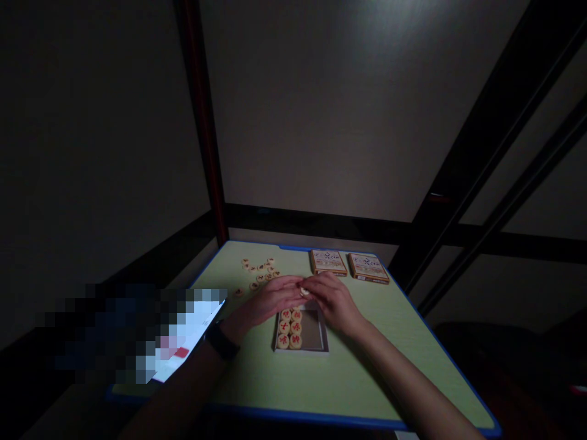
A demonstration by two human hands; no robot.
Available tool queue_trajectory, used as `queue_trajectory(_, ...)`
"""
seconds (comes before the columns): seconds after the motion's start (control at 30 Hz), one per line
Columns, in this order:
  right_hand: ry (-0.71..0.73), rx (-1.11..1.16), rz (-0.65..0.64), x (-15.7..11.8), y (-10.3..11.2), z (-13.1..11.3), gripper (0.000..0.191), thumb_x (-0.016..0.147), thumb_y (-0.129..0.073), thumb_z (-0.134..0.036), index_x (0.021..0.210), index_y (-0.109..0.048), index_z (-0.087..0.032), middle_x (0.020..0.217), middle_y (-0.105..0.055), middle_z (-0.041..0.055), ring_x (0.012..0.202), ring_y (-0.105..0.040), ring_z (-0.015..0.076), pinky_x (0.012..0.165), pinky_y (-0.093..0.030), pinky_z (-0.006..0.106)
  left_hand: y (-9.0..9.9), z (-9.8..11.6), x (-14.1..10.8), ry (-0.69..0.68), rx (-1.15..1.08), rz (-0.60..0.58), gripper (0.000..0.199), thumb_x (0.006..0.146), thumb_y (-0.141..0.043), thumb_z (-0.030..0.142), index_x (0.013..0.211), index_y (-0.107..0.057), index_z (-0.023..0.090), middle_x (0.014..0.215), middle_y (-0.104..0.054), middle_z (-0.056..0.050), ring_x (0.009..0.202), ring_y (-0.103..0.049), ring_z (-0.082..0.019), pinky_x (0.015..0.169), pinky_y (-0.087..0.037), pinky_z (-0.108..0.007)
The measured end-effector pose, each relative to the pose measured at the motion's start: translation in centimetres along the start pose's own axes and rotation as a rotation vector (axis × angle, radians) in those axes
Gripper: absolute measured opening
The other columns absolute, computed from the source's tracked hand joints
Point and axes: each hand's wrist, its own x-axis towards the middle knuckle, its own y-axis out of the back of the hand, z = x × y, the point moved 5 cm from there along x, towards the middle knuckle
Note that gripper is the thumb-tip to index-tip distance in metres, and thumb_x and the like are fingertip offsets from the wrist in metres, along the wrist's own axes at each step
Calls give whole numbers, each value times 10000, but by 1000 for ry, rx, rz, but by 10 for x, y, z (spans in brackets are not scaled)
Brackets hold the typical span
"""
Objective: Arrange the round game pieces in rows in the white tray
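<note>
My left hand (280, 296), with a dark band (222, 340) at its wrist, reaches over the far end of an open box (316, 349). Fingertips of both hands meet around a round, pale Chinese chess piece (305, 293), its face partly covered. My right hand (331, 299) is curled, its fingers closed on that piece from the right. Beneath the hands, pieces with red characters (296, 327) lie in two columns along the box's left side; the box's bare bottom shows at its right. The far end of the box is hidden by my hands.
Several loose pieces (261, 268) with dark characters lie at the far left of the green table (376, 373). Two flat printed boxes (328, 261) (368, 267) lie at the back right. A lit screen (190, 336), partly blurred, is at the left edge. Walls stand behind.
</note>
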Motion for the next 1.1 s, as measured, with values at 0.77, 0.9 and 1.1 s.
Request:
queue_trajectory(0.77, -74, 2, 114, -2, 4, -5, 292, 932, -546, -226, 1219, -591, -241, 1072, -701, 100, 944, -637, 245, 835, -520, 421, 7, -1, 3, -63, 68, 16, 412, 746, -784, 348, 1087, -678, 143, 1109, -697, -132, 1017, -664, -228, 946, -502, -372)
queue_trajectory(0.9, -48, 16, 111, -1, 4, -7, 255, 936, -544, -221, 1177, -624, -244, 1048, -710, 92, 934, -638, 240, 831, -516, 421, 12, -3, 4, -62, 83, 49, 411, 719, -805, 330, 1063, -680, 143, 1068, -704, -124, 952, -675, -211, 895, -522, -355)
queue_trajectory(1.1, -48, 69, 155, -1, 3, -10, 188, 912, -607, -232, 1097, -638, -230, 992, -716, 80, 908, -634, 229, 822, -509, 401, 10, 0, 2, -68, 50, 35, 393, 697, -821, 267, 1047, -677, 163, 1065, -690, -97, 924, -663, -177, 825, -524, -299)
